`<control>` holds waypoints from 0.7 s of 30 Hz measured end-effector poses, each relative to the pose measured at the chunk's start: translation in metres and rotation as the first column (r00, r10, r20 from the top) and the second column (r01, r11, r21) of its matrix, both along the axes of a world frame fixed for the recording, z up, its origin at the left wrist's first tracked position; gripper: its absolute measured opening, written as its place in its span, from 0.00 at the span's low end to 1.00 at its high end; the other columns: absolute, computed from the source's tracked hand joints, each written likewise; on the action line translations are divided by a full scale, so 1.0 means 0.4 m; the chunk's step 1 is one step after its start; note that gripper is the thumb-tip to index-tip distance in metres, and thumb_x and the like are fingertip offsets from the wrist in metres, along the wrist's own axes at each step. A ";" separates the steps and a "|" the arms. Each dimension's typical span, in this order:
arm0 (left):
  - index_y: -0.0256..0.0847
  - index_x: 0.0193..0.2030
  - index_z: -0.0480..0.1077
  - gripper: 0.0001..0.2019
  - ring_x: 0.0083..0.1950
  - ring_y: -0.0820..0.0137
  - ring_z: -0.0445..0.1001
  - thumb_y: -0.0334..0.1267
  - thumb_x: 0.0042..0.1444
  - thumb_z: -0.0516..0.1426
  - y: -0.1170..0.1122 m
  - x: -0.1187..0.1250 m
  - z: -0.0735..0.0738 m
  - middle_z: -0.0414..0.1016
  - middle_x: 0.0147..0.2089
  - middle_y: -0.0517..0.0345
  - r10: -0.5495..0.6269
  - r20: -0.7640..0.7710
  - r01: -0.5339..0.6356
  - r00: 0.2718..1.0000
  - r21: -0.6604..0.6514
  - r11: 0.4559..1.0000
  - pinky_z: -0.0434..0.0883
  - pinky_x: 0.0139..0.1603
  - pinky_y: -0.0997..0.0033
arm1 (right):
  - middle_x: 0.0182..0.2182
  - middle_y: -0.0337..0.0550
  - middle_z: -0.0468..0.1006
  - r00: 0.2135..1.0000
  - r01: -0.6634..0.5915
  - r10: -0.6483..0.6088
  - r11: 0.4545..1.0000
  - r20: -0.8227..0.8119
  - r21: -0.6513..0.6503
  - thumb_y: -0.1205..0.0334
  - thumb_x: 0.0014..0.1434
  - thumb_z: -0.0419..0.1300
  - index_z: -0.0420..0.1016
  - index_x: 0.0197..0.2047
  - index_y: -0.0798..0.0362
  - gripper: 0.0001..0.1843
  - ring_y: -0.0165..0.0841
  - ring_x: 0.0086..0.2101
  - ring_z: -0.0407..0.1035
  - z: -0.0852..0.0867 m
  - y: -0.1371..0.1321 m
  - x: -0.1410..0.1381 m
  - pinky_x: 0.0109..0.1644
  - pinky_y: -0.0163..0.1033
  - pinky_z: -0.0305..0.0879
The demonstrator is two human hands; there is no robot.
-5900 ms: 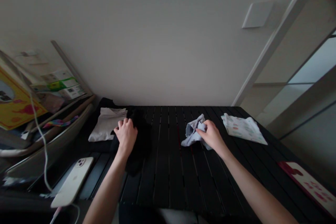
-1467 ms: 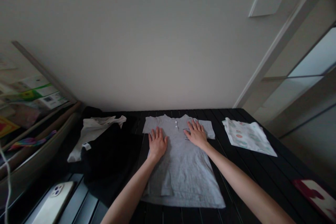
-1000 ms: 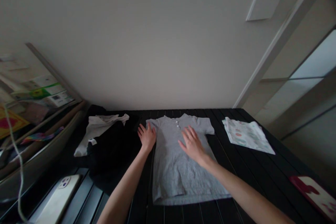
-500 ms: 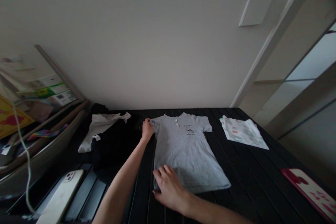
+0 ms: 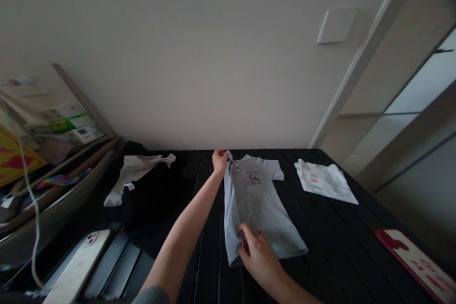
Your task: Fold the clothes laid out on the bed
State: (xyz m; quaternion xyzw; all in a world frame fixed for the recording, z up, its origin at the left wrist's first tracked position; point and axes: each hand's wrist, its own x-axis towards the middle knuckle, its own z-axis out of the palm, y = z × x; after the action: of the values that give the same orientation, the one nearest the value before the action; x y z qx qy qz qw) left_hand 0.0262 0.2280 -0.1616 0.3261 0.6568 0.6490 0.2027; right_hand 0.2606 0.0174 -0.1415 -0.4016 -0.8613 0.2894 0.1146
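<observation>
One short-sleeved grey shirt [image 5: 269, 211] lies front up near the middle of the desk [image 5: 320, 232], partly doubled on itself. Its left side is turned inward as a long pale strip from collar to hem; the opposite half lies flat, its sleeve [image 5: 275, 169] stretched out and the chest print [image 5: 254, 178] uncovered. Judging by this, the spreading-out is done and the first side fold is under way but not settled; the other side appears not yet folded.

Both hands are on the cloth, well apart from each other: the left hand [image 5: 220, 160] pinches it beside the collar, and the right hand [image 5: 260, 254] has bent fingers closed on the strip near the hem.

Just beyond the outstretched sleeve, a white patterned cloth [image 5: 326, 180] lies flat and looks finished. Leftward, a black garment [image 5: 156, 204] sits loosely, partly over a light garment [image 5: 124, 175]; neither looks neatly squared, though dim light hides the black layers. Farther out lie a pale phone [image 5: 80, 266] at near left and a flat red-edged object [image 5: 415, 259] at near right.
</observation>
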 end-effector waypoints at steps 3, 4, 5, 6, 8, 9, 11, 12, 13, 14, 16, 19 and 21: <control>0.36 0.48 0.67 0.16 0.38 0.71 0.75 0.32 0.52 0.59 0.020 0.070 -0.025 0.73 0.41 0.52 -0.117 -0.069 0.115 0.991 -0.028 0.993 0.73 0.41 0.69 | 0.37 0.48 0.79 0.993 -0.001 -0.006 0.998 0.117 0.056 0.75 0.55 0.51 0.70 0.50 0.57 0.20 0.41 0.42 0.73 -0.021 0.007 0.022 0.48 0.42 0.65; 0.36 0.50 0.66 0.16 0.41 0.70 0.75 0.32 0.53 0.58 0.015 0.088 -0.035 0.73 0.44 0.49 -0.158 -0.101 0.155 0.982 -0.041 0.987 0.73 0.43 0.68 | 0.37 0.49 0.79 0.989 0.001 -0.014 0.996 0.145 0.092 0.74 0.55 0.51 0.70 0.50 0.57 0.20 0.42 0.42 0.73 -0.026 0.011 0.027 0.48 0.44 0.65; 0.37 0.51 0.66 0.17 0.44 0.69 0.75 0.31 0.54 0.57 0.005 0.103 -0.045 0.73 0.47 0.47 -0.197 -0.138 0.191 0.971 -0.057 0.980 0.72 0.46 0.66 | 0.37 0.50 0.79 0.987 0.008 -0.029 0.991 0.161 0.131 0.72 0.56 0.51 0.71 0.50 0.57 0.18 0.43 0.42 0.72 -0.028 0.017 0.032 0.48 0.45 0.65; 0.37 0.52 0.65 0.17 0.48 0.67 0.74 0.29 0.54 0.56 -0.010 0.115 -0.057 0.72 0.50 0.46 -0.233 -0.178 0.223 0.956 -0.076 0.972 0.71 0.50 0.64 | 0.38 0.52 0.79 0.985 0.023 -0.051 0.985 0.163 0.169 0.70 0.58 0.51 0.72 0.49 0.57 0.17 0.44 0.42 0.72 -0.029 0.024 0.036 0.49 0.47 0.65; 0.37 0.53 0.65 0.19 0.55 0.65 0.71 0.27 0.54 0.54 -0.050 0.131 -0.080 0.70 0.55 0.45 -0.295 -0.265 0.271 0.918 -0.124 0.954 0.67 0.58 0.59 | 0.44 0.56 0.77 0.990 0.041 -0.070 0.974 0.122 0.225 0.64 0.62 0.50 0.72 0.51 0.58 0.17 0.46 0.47 0.70 -0.028 0.041 0.045 0.52 0.50 0.64; 0.38 0.54 0.65 0.20 0.59 0.64 0.68 0.26 0.54 0.53 -0.072 0.137 -0.092 0.69 0.57 0.46 -0.322 -0.307 0.288 0.895 -0.153 0.945 0.64 0.61 0.58 | 0.49 0.57 0.74 0.995 0.023 -0.046 0.971 0.089 0.239 0.60 0.63 0.50 0.70 0.55 0.58 0.20 0.47 0.51 0.68 -0.028 0.050 0.048 0.55 0.51 0.62; 0.38 0.56 0.65 0.21 0.64 0.63 0.63 0.26 0.55 0.51 -0.113 0.147 -0.116 0.67 0.60 0.46 -0.365 -0.376 0.302 0.852 -0.216 0.928 0.58 0.66 0.56 | 0.62 0.55 0.63 0.996 -0.089 0.083 0.968 0.036 0.233 0.53 0.63 0.53 0.62 0.63 0.52 0.28 0.48 0.60 0.57 -0.033 0.062 0.054 0.62 0.53 0.56; 0.38 0.57 0.64 0.21 0.65 0.61 0.61 0.27 0.56 0.51 -0.129 0.151 -0.127 0.65 0.62 0.45 -0.379 -0.394 0.303 0.837 -0.242 0.922 0.55 0.67 0.54 | 0.66 0.51 0.56 0.985 -0.172 0.170 0.963 0.027 0.209 0.49 0.62 0.54 0.58 0.66 0.49 0.32 0.47 0.64 0.50 -0.039 0.064 0.055 0.64 0.54 0.51; 0.38 0.58 0.64 0.21 0.67 0.60 0.58 0.29 0.57 0.51 -0.143 0.156 -0.136 0.64 0.63 0.45 -0.392 -0.417 0.297 0.820 -0.274 0.915 0.52 0.69 0.53 | 0.69 0.47 0.50 0.968 -0.252 0.250 0.952 0.032 0.173 0.47 0.61 0.54 0.53 0.68 0.46 0.35 0.47 0.66 0.43 -0.047 0.064 0.055 0.66 0.55 0.47; 0.38 0.59 0.63 0.21 0.69 0.59 0.55 0.32 0.58 0.50 -0.153 0.160 -0.143 0.62 0.65 0.45 -0.403 -0.453 0.278 0.795 -0.319 0.906 0.50 0.69 0.51 | 0.70 0.45 0.45 0.949 -0.314 0.311 0.941 0.045 0.128 0.44 0.60 0.54 0.49 0.70 0.44 0.38 0.47 0.67 0.38 -0.056 0.059 0.052 0.67 0.57 0.42; 0.37 0.62 0.60 0.22 0.71 0.57 0.51 0.38 0.62 0.48 -0.165 0.165 -0.152 0.57 0.68 0.44 -0.434 -0.558 0.192 0.707 -0.440 0.877 0.46 0.70 0.49 | 0.70 0.45 0.38 0.926 -0.373 0.369 0.927 0.075 0.045 0.40 0.58 0.55 0.42 0.71 0.44 0.44 0.48 0.68 0.32 -0.076 0.044 0.040 0.68 0.60 0.33; 0.35 0.66 0.56 0.26 0.72 0.54 0.45 0.46 0.65 0.43 -0.173 0.165 -0.150 0.52 0.70 0.45 -0.483 -0.688 0.002 0.542 -0.574 0.819 0.46 0.70 0.50 | 0.70 0.47 0.30 0.920 -0.385 0.385 0.923 0.078 -0.016 0.37 0.55 0.57 0.35 0.71 0.45 0.51 0.51 0.67 0.28 -0.098 0.011 0.008 0.68 0.62 0.27; 0.36 0.68 0.55 0.29 0.72 0.50 0.43 0.50 0.65 0.41 -0.181 0.158 -0.146 0.51 0.71 0.48 -0.485 -0.718 -0.066 0.500 -0.589 0.805 0.47 0.69 0.49 | 0.70 0.48 0.28 0.917 -0.395 0.396 0.918 0.056 -0.028 0.36 0.54 0.57 0.34 0.72 0.47 0.53 0.52 0.67 0.27 -0.101 -0.011 -0.016 0.67 0.63 0.27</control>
State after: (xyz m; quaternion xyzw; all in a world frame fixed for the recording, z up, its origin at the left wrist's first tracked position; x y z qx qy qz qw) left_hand 0.0892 0.1554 -0.2199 0.6069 0.7780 0.1603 0.0241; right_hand 0.2542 0.0131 -0.1817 -0.2289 -0.9254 0.3012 0.0247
